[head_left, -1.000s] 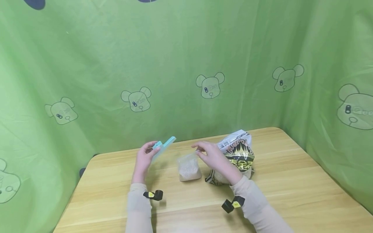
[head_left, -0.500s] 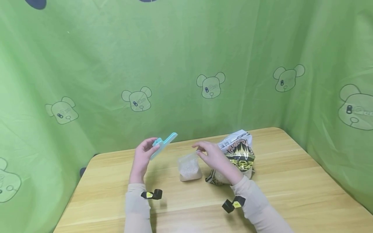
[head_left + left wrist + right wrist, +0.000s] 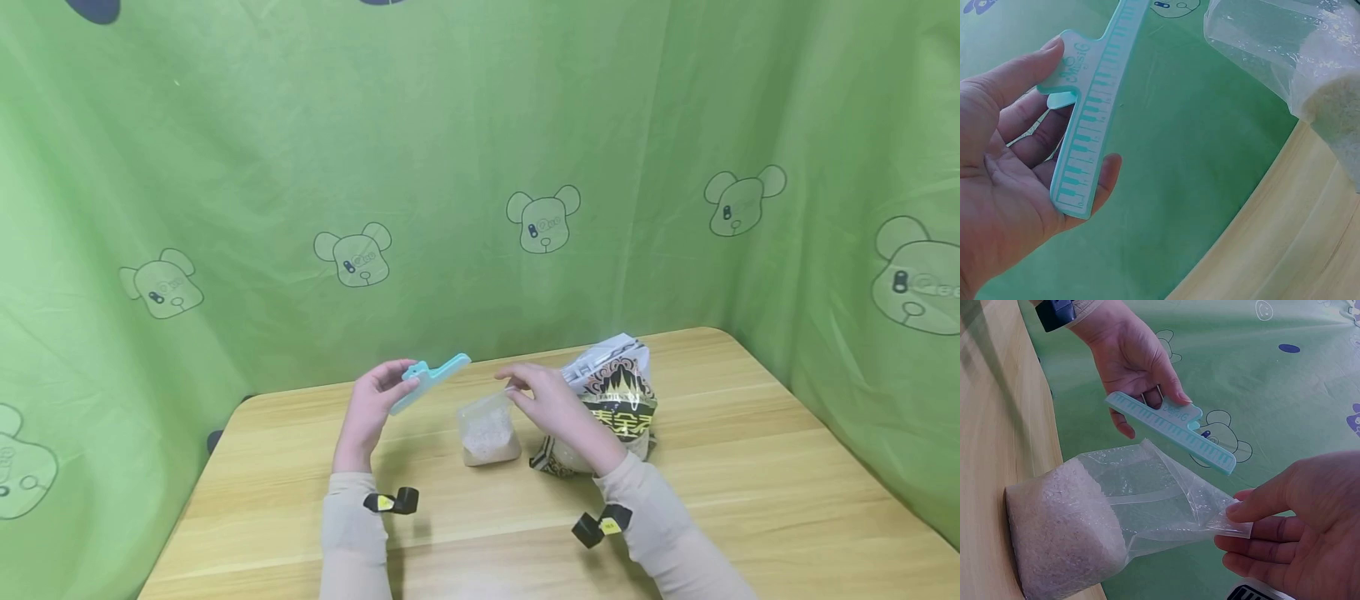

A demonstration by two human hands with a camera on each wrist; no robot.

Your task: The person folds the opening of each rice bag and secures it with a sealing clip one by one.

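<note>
My left hand (image 3: 370, 406) pinches the tab of a turquoise bag clip (image 3: 1093, 106) between thumb and fingers. Piano keys and the word "Music" are printed on the clip. It is held in the air left of a small clear plastic bag (image 3: 1066, 531) of white rice that stands on the table. My right hand (image 3: 551, 404) pinches a top corner of that bag between thumb and fingers, drawing the film upward to the right. In the right wrist view the clip hangs close beside the bag's upper film, apart from it.
A larger printed bag (image 3: 618, 400) in white, black and gold stands right behind my right forearm. The wooden table (image 3: 480, 533) reaches back to a green curtain (image 3: 450, 125) with bear faces. Each wrist wears a black camera.
The clip first rose and tilted up, then came lower and slightly right, its long bar turning toward the bag. My right hand keeps its hold on the bag corner, almost still.
</note>
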